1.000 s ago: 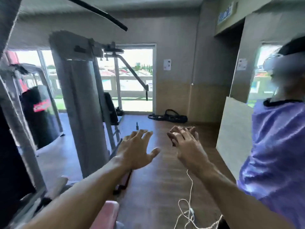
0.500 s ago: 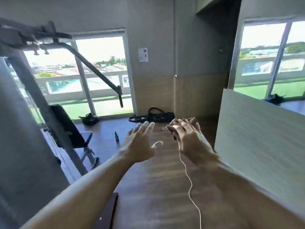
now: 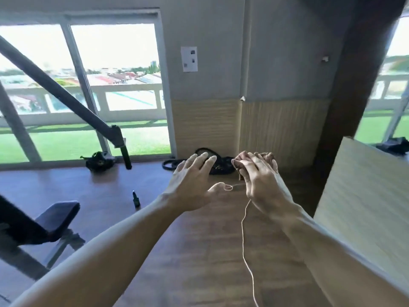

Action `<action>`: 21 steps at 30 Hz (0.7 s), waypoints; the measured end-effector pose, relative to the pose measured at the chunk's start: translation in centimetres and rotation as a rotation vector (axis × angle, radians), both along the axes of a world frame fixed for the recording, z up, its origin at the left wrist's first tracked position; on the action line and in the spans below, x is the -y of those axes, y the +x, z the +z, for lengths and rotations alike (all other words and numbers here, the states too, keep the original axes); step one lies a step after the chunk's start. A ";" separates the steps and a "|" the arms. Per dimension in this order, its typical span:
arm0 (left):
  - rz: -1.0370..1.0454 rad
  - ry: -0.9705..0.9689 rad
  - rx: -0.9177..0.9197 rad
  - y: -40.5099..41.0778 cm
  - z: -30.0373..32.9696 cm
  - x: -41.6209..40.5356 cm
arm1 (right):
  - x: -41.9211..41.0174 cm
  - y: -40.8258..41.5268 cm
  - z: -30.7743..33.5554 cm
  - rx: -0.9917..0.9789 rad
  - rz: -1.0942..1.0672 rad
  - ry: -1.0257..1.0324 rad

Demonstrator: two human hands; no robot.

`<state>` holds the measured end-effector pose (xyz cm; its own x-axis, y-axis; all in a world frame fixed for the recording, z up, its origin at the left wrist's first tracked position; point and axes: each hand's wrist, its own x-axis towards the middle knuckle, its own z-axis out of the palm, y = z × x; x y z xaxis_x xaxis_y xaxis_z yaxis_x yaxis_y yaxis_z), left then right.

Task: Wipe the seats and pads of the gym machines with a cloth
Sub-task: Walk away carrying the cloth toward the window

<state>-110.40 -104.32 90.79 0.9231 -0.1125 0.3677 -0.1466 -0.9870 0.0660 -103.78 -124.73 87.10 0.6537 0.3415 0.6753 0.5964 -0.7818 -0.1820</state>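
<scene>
Reaching out in front of the person, the left hand [image 3: 194, 185] is spread with straight fingers and grips nothing. Just right of it, the right hand [image 3: 261, 180] curls its fingers around a brownish cloth [image 3: 240, 167], bunched against the palm. A thin white string [image 3: 243, 229] hangs from between the two hands. Far left of the hands, a dark padded seat [image 3: 56, 216] sits on a machine frame. Beyond the hands, a black bag [image 3: 219, 167] lies on the wooden floor [image 3: 199, 251].

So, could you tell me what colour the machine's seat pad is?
Dark navy seat pad, head view.
</scene>
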 end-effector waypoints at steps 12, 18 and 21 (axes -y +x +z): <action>0.034 -0.084 0.139 45.5 -0.4 -14.6 | -14.5 46.6 1.7 0.195 0.084 -0.118; 0.043 -0.058 0.149 64.5 0.9 -22.1 | -22.9 66.8 3.0 0.143 0.154 -0.062; 0.084 -0.068 0.175 74.1 0.1 -27.7 | -29.2 77.9 1.9 0.115 0.210 -0.071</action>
